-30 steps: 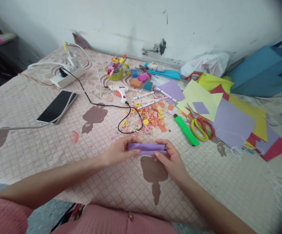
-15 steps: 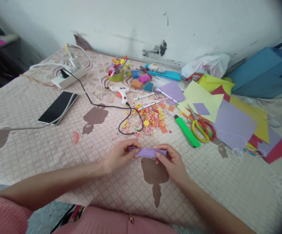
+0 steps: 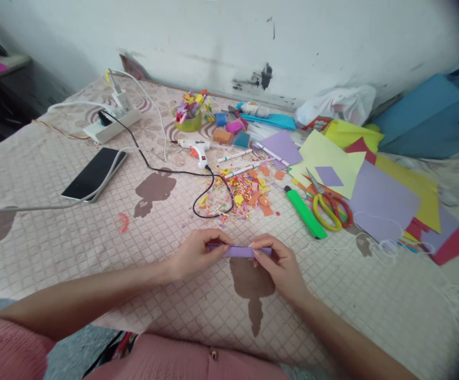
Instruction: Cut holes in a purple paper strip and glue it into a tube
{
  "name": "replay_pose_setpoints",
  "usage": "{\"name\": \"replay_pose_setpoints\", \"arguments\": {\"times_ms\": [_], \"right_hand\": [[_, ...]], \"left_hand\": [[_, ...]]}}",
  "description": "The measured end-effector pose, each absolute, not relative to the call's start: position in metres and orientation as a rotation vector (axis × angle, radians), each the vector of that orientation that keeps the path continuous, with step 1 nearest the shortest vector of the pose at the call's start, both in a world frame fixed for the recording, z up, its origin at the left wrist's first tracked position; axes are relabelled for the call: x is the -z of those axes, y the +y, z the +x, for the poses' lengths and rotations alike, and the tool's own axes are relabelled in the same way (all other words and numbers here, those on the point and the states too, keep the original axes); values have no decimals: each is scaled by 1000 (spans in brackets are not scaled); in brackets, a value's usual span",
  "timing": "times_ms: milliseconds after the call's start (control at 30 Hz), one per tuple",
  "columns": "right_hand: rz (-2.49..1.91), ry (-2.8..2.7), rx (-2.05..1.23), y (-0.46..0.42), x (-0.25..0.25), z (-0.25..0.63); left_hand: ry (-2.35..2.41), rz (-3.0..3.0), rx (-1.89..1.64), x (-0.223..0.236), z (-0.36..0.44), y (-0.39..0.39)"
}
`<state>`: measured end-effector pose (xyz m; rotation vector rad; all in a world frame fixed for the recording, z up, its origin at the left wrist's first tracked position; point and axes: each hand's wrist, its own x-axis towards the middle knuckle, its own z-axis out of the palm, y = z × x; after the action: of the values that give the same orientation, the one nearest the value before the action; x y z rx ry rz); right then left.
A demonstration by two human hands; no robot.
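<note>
Holding a narrow folded strip of purple paper (image 3: pixel 240 252) from its two ends, both hands come near each other at the lower centre of the frame, over the counter (image 3: pixel 114 253) with its checked cover. At the left end, the left hand (image 3: pixel 193 257) has its fingers (image 3: pixel 218 254) closed on the paper, the thumb lying on the near side. At the right end, the right hand (image 3: pixel 283 266) pinches the paper in the same manner, with thumb and fingers nearly together. A middle part of the strip is visible between the thumbs.

Just beyond the hands, at the centre of the frame, there is a pile of colourful paper scraps (image 3: pixel 253 192), and the black cord (image 3: pixel 174 171) of a white glue gun (image 3: pixel 202 153) makes a loop at its left side. Right of centre lies a green tool with black tip (image 3: pixel 306 215), near the scissors (image 3: pixel 324 211) with yellow and red handles. Sheets of coloured paper (image 3: pixel 383 198) spread at the right of the frame. A smartphone (image 3: pixel 89 177) lies at the left, below a white power strip (image 3: pixel 94 132).
</note>
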<state>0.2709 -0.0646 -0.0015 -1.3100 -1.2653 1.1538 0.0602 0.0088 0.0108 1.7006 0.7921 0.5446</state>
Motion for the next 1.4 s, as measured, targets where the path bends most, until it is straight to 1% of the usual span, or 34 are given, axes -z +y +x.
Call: {"name": "replay_pose_setpoints", "arguments": {"times_ms": [167,300,467,600,733,867,1100,1400], "right_hand": [[-1493,-1306,-1077,-66,-1,269],[-1531,-1409,-1001,-67,0,269],[-1478,-1492,-939,-68,3,268],[-1390,-1603,-808,-68,3,267],[-1419,-1724,-668,-64,1,269],[-1473,-1814,-662,-58,-1,272],[-1455,-1933,-523,-55,4,271],[-1437,-1964,-461,-53,8,269]], "left_hand": [[819,1793,-527,-13,58,6],[811,1873,-528,-12,57,4],[779,1994,-590,-7,56,3],[730,2112,-642,-3,57,6],[725,2162,-611,-2,57,10],[736,2198,-562,-2,58,13],[768,2276,-547,-1,60,15],[787,2338,-545,-2,61,15]]}}
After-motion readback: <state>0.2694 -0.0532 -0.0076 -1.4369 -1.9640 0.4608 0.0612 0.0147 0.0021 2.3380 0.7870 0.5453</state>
